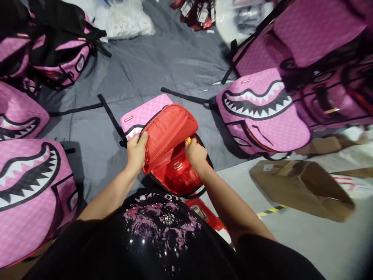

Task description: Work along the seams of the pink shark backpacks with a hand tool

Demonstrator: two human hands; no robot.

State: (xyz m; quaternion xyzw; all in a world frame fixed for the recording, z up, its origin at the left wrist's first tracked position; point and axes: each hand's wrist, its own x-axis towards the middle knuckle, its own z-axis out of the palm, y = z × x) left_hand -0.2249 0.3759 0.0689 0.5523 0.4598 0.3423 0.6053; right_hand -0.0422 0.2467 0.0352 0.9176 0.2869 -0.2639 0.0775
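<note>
In front of me a pink checkered backpack (154,107) lies on the grey cloth, its front flap folded back so the red lining (175,130) shows. My left hand (136,152) is closed on the flap's left edge, thumb on top of the red fabric. My right hand (196,153) is curled in a fist at the right side of the opening. A small yellow-handled tool (189,140) sticks out of that fist; the rest of it is hidden. Below lies the red inner pocket (179,171) with a white printed label.
Pink shark-mouth backpacks lie at left (26,186) and right (262,112), with more piled behind. A clear plastic bag of white pieces (128,21) and red tagged items (201,13) sit at the far edge. An open cardboard box (291,186) stands on the floor at right.
</note>
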